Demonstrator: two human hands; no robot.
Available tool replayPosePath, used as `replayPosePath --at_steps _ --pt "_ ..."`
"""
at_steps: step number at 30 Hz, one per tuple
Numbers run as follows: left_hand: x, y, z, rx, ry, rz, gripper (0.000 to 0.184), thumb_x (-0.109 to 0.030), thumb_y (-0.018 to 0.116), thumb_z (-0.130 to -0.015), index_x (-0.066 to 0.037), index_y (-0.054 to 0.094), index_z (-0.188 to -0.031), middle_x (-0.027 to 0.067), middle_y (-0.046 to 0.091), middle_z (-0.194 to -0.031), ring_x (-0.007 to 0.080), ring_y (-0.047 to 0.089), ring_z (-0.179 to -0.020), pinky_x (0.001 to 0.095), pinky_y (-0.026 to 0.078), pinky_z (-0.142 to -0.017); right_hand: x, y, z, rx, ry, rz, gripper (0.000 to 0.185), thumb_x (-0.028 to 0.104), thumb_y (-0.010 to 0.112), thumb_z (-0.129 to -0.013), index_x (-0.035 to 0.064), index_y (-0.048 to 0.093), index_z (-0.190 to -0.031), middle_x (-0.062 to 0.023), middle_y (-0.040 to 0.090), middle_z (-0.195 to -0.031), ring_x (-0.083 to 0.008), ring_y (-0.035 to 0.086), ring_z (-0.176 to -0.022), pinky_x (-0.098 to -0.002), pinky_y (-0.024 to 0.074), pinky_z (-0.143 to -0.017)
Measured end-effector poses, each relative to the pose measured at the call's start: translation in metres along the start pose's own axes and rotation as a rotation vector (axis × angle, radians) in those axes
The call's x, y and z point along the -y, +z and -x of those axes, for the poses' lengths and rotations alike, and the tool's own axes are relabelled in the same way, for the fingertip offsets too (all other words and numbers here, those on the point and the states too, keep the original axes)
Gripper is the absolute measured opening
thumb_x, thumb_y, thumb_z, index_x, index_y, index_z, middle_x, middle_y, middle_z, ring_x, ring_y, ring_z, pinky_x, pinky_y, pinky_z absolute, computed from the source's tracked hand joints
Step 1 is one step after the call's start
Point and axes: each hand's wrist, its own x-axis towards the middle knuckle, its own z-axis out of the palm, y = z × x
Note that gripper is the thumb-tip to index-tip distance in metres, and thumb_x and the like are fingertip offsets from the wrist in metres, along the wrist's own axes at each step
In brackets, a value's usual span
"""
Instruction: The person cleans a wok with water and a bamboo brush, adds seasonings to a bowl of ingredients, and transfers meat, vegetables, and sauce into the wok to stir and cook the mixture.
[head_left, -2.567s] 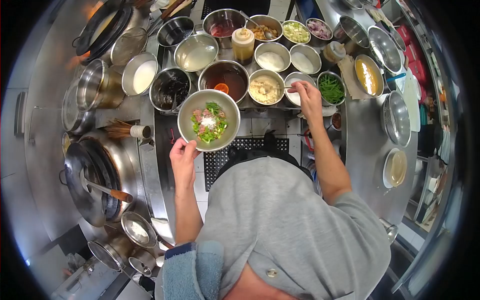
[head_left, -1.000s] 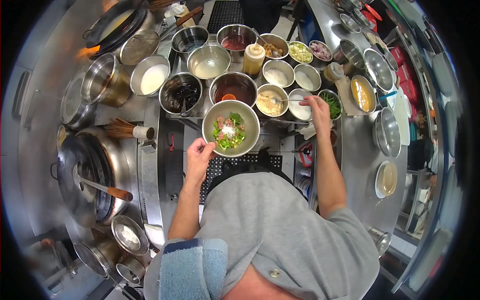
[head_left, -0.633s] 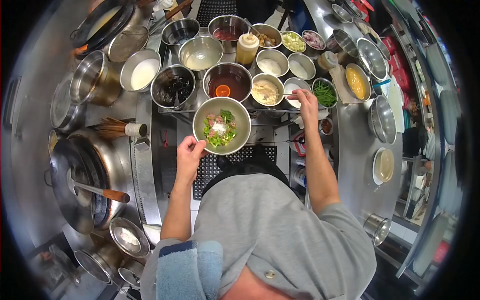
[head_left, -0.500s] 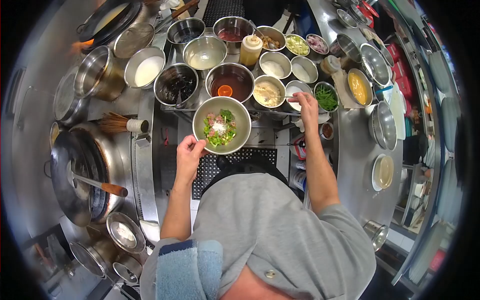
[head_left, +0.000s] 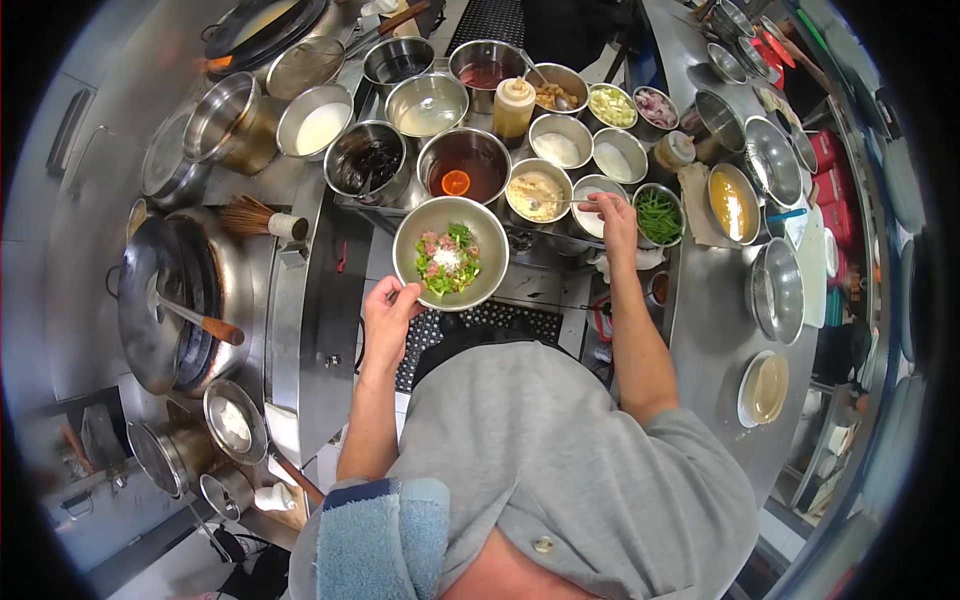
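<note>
My left hand (head_left: 390, 318) pinches the rim of a steel bowl (head_left: 406, 240) at its lower left. Chopped greens, pink pieces and a white powder heap (head_left: 446, 259) lie in that bowl. My right hand (head_left: 615, 222) is closed on the handle of a small spoon (head_left: 562, 201), whose tip is in a bowl of pale yellow paste or granules (head_left: 536, 193). Under the right fingers stands a bowl of white powder (head_left: 596, 218). Just right of it is a bowl of cut green stalks (head_left: 657, 214). Behind the held bowl, a pot of dark red liquid (head_left: 462, 163) has an orange slice in it.
Several ingredient bowls and a squeeze bottle (head_left: 513, 110) stand at the back. A wok (head_left: 150, 300) with a wooden-handled ladle is on the left, beside a bundle of sticks (head_left: 255, 216). On the right counter are a yellow liquid bowl (head_left: 733, 203) and steel bowls.
The spoon tip now rests in the pale yellow bowl, where earlier frames show the spoon near the same bowls. The camera view has shifted and turned slightly; both hands keep their holds.
</note>
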Motion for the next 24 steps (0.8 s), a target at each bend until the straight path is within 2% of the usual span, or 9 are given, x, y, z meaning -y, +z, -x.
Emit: replayPosePath --at_steps 5,11,14,17,21,24 --pt "0.006 0.006 0.008 -0.047 0.003 -0.007 0.018 -0.006 0.06 -0.09 -0.005 0.051 -0.074 0.0062 0.063 -0.085 0.0109 0.061 -0.076 0.0269 0.054 -0.068 -0.004 -0.02 -0.008 0.041 0.057 -0.169 0.028 0.03 0.052 -0.094 0.0052 0.065 -0.098 -0.0082 0.073 -0.085 -0.012 0.062 -0.081 -0.0284 0.0386 -0.082" --pt "0.005 0.011 0.012 -0.01 0.01 0.024 0.018 -0.006 0.06 -0.09 -0.005 0.051 -0.075 0.0059 0.063 -0.086 0.0111 0.061 -0.077 0.0276 0.054 -0.069 0.002 -0.009 -0.012 0.052 -0.05 -0.01 0.031 0.03 0.051 -0.094 0.0029 0.065 -0.097 -0.0077 0.073 -0.084 -0.0105 0.06 -0.077 -0.0293 0.0397 -0.078" --pt "0.002 0.014 0.013 -0.004 0.014 0.009 0.018 -0.006 0.06 -0.09 -0.005 0.05 -0.075 0.0057 0.063 -0.085 0.0112 0.061 -0.076 0.0278 0.054 -0.069 -0.01 0.003 -0.014 0.035 -0.165 0.102 0.03 0.026 0.052 -0.093 -0.0004 0.067 -0.095 -0.0098 0.073 -0.08 -0.0141 0.062 -0.071 -0.0251 0.0441 -0.068" --pt "0.005 0.009 0.011 0.015 0.028 -0.019 0.014 -0.008 0.061 -0.089 -0.006 0.054 -0.077 0.0048 0.063 -0.087 0.0111 0.062 -0.08 0.0311 0.055 -0.071 0.0 0.001 -0.005 0.032 -0.08 0.016 0.029 0.027 0.052 -0.093 0.0019 0.067 -0.095 -0.0082 0.073 -0.081 -0.0111 0.06 -0.074 -0.0271 0.0417 -0.073" --pt "0.003 0.007 0.009 -0.019 0.008 -0.018 0.016 -0.006 0.061 -0.089 -0.005 0.051 -0.076 0.006 0.063 -0.086 0.0109 0.061 -0.075 0.0277 0.054 -0.068 0.001 -0.013 -0.001 -0.003 0.054 -0.123 0.027 0.028 0.052 -0.094 0.0044 0.065 -0.097 -0.0074 0.073 -0.085 -0.0097 0.06 -0.079 -0.027 0.0392 -0.077" --pt "0.003 0.004 0.004 0.002 0.005 -0.03 0.016 -0.006 0.061 -0.089 -0.005 0.052 -0.076 0.0061 0.063 -0.085 0.0107 0.061 -0.075 0.0277 0.054 -0.068 0.01 -0.026 0.003 -0.005 0.016 -0.186 0.027 0.027 0.052 -0.093 0.0047 0.066 -0.095 -0.0075 0.073 -0.082 -0.0114 0.062 -0.081 -0.0302 0.0397 -0.08"
